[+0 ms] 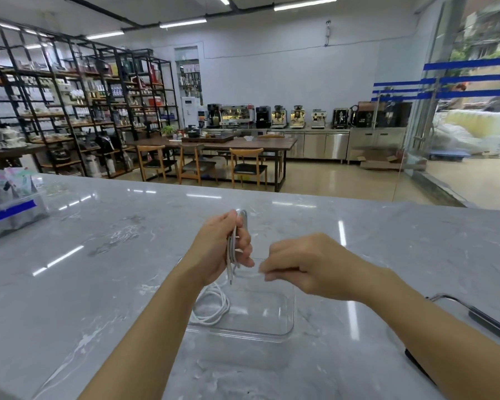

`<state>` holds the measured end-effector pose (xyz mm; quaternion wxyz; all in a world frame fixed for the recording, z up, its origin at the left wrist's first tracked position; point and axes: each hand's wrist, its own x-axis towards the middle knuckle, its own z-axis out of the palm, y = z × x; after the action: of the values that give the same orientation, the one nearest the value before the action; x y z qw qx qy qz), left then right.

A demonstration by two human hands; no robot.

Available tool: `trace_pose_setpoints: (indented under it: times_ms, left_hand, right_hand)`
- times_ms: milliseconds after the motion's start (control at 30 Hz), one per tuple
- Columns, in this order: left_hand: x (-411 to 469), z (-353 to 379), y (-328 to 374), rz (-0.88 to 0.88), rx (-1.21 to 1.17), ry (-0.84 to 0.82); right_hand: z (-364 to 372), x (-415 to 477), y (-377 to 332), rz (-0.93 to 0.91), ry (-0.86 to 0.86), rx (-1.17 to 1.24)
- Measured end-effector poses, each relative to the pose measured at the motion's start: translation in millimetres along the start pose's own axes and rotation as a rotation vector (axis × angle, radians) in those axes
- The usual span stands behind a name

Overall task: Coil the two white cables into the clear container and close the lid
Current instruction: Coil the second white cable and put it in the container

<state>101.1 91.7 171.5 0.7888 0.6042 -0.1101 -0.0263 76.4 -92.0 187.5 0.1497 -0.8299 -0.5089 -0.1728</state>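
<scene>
Up close: left hand (217, 246) closed around a bundle of looped white cable (233, 243), loops standing roughly upright, one top bend showing above the fingers, a plug end hanging down below the palm. Right hand (300, 265) pinches a strand of the same cable between thumb and fingertips; strand blurred, runs leftward toward the bundle. Both hands raised over the far end of the clear container (286, 327).

Container: rectangular, rounded corners, open-topped, sitting flat on the counter between the forearms. Second white cable (214, 308) already coiled inside, lying against the left wall, partly hidden by the left wrist. Cannot tell where the lid is.

Surface: grey marble-look countertop (113, 255), glossy, streaked with reflections of the ceiling strip lights. Clear storage bin with blue tape (9, 209) at far left edge, holding packets. Dark tool with a wire-loop handle (479, 316) at right edge, near the right forearm; what it is cannot be told.

Room beyond: shop or showroom. Black metal shelving (70, 105) along the left, packed with goods. Long wooden table (237, 144) with wooden chairs mid-floor. Row of espresso machines (286, 116) on steel cabinets against the back wall. Glass frontage with blue stripes (459, 79) at right, street visible through it.
</scene>
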Motion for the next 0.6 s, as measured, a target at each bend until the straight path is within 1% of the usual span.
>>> trace_pose_setpoints:
  times_ms: [100,167,233,333,400,500,533,600]
  left_hand:
    - [-4.5,6.0,-3.7,-0.044,0.159,-0.113]
    - [-7.8,11.6,-6.1,-0.068,0.218,-0.196]
    - [-9.0,16.8,-9.4,-0.087,0.187,-0.242]
    - [-5.0,16.2,-14.0,-0.129,0.076,-0.282]
    - [-3.9,12.8,-15.1,-0.151,0.012,-0.328]
    - [-3.9,8.9,-17.6,-0.165,-0.075,-0.39]
    - [-4.0,9.6,-18.8,-0.168,-0.083,-0.37]
    - [-3.6,14.4,-20.5,-0.167,-0.082,-0.274]
  right_hand:
    - [-0.7,6.8,7.3,0.04,0.151,0.047]
    - [0.8,8.8,14.8,0.12,0.257,0.119]
    - [3.3,9.0,21.2,0.203,0.339,0.196]
    - [5.7,7.9,20.6,0.287,0.394,0.287]
    - [4.1,7.1,17.5,0.352,0.341,0.357]
    - [0.1,7.9,14.2,0.423,0.132,0.547]
    - [0.6,8.1,15.7,0.448,0.105,0.58]
    - [3.3,10.4,20.4,0.499,0.126,0.568]
